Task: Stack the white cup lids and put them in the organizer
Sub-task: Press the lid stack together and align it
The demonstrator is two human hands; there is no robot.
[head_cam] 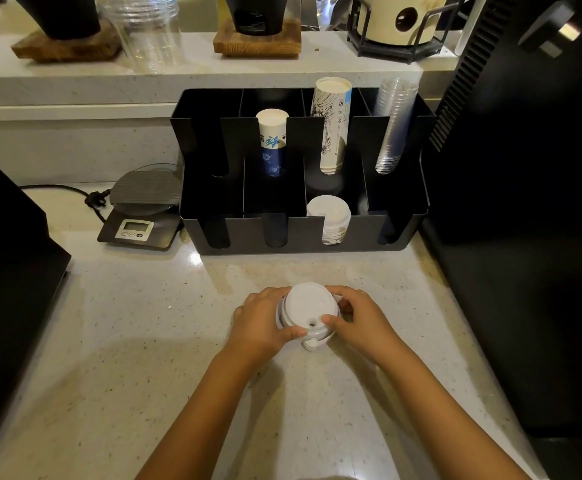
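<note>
while two bare hands close around it from either side, a small stack of white cup lids (307, 311) sits on the speckled countertop (144, 341), just in front of the black organizer (303, 233). how many lids are in the stack cannot be told. the left hand (261, 323) curls its fingers around the left rim, thumb pressed on the front edge; the right hand (358, 318) grips the right rim, thumb resting near the sip hole. the organizer has two rows of four compartments. one second stack of white lids (329, 216) lies in the front row, third compartment from the left. the back row holds three stacks: blue-printed paper cups (272, 143), taller illustrated paper cups (331, 126) and clear plastic cups (391, 129). one digital scale (140, 213) stands left of the organizer, its cord trailing away.
</note>
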